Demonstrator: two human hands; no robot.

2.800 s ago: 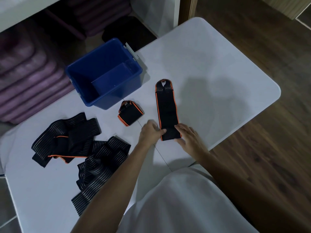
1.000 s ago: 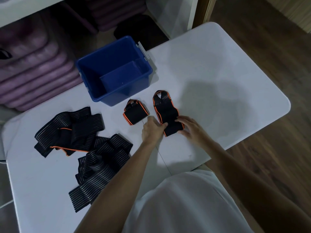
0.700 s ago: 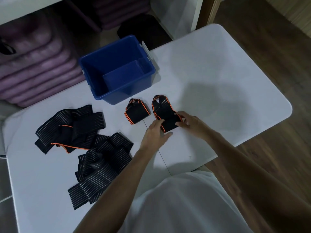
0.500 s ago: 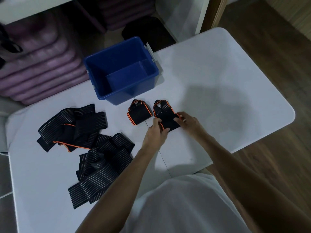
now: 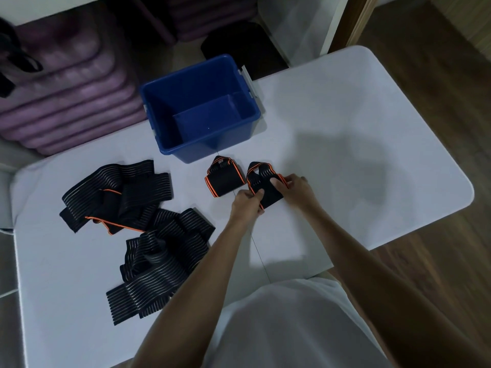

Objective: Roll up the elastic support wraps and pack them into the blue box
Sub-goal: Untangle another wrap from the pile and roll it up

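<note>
Fingers of left hand (image 5: 245,204) and right hand (image 5: 293,189) pinched rolled wrap (image 5: 261,185) between them; finished roll (image 5: 224,179) just left; blue box (image 5: 202,110) beyond fingertips.

Box (image 5: 162,120) mouth open from above, nothing inside. Rolled wrap (image 5: 224,181) sits just in front of its near wall, at 10 o'clock from the hands. Table (image 5: 358,123) from 12 to 4 o'clock is bare, wide passage. Loose wraps (image 5: 132,205) crowd 8 to 9 o'clock. Purple cushions (image 5: 58,102) block beyond the table's far-left edge.
</note>
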